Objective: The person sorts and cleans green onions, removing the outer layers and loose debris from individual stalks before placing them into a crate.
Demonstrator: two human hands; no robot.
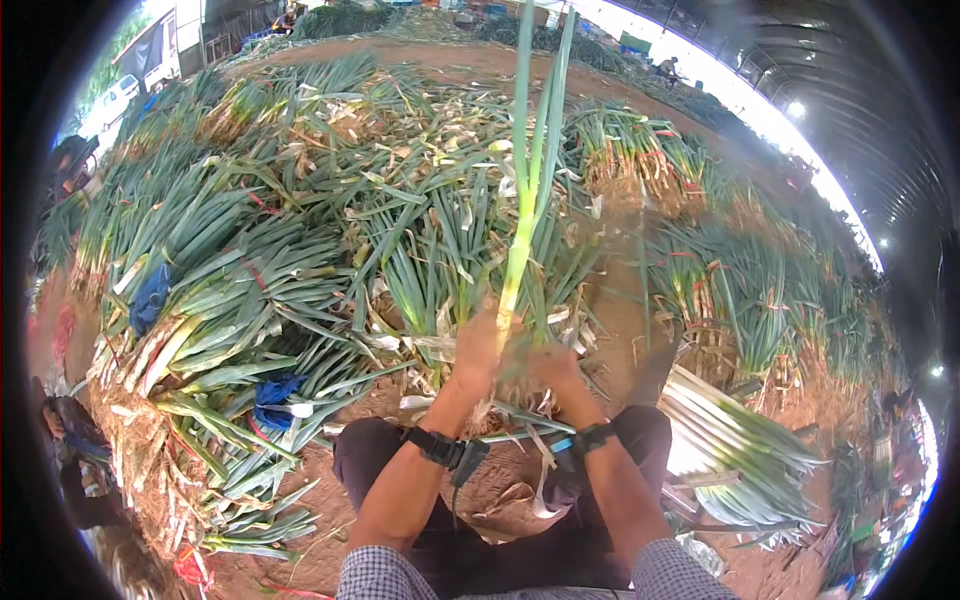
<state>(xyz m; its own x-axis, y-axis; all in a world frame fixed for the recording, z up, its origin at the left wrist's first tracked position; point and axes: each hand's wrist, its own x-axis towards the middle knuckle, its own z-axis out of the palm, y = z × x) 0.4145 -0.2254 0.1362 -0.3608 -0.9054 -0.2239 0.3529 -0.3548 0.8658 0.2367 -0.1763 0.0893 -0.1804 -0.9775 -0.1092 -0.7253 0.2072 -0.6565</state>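
Observation:
My left hand is closed around the lower white stem of a green onion stalk, which stands upright with its green leaves pointing away from me. Roots hang below that hand. Close to its right is my right hand, blurred; whether its fingers hold anything cannot be made out. Peeled white-stemmed green onions lie in a pile beside my right knee. Bundles of unpeeled green onions with brown roots lie at the left, some tied with red bands.
Loose leaves and peelings cover the ground ahead. Blue cloth pieces lie on the left bundles. More tied bundles stand at the right. A wooden bar lies by the peeled pile. People are at the left edge and in the far background.

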